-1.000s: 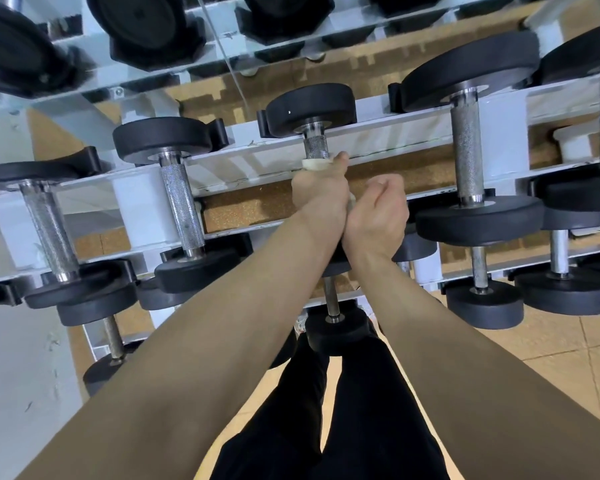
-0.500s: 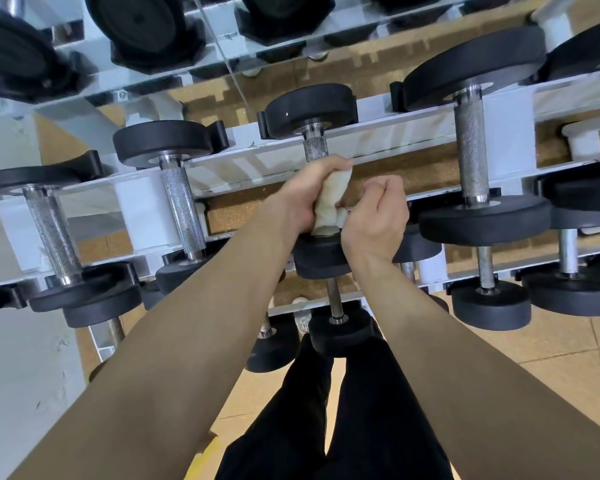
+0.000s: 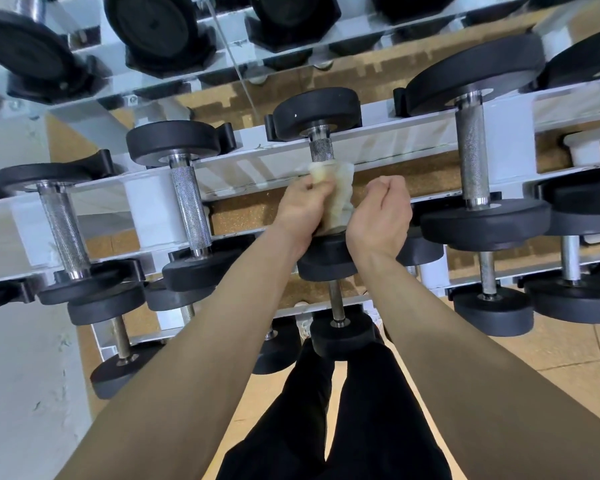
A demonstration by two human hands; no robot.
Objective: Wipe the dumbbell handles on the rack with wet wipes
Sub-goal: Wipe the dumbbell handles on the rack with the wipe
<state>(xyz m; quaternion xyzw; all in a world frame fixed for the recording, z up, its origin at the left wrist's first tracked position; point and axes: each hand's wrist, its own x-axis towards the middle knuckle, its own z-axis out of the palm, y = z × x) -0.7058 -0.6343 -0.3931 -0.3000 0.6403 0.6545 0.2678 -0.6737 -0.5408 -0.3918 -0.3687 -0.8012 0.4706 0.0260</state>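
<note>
White metal rack (image 3: 395,140) of black round-ended dumbbells (image 3: 485,223), crumpled off-white wet wipe (image 3: 336,199) round knurled steel handle (image 3: 321,150), gripped in left hand (image 3: 302,209), right hand (image 3: 381,216) fisted just beside.

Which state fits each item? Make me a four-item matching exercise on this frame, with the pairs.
1 wet wipe
2 left hand
3 right hand
4 middle dumbbell handle

A curled, beside the wipe
B wrapped round the handle
C gripping the wipe
D knurled metal, bare above the wipe

Pairs: 1-B, 2-C, 3-A, 4-D.
</note>
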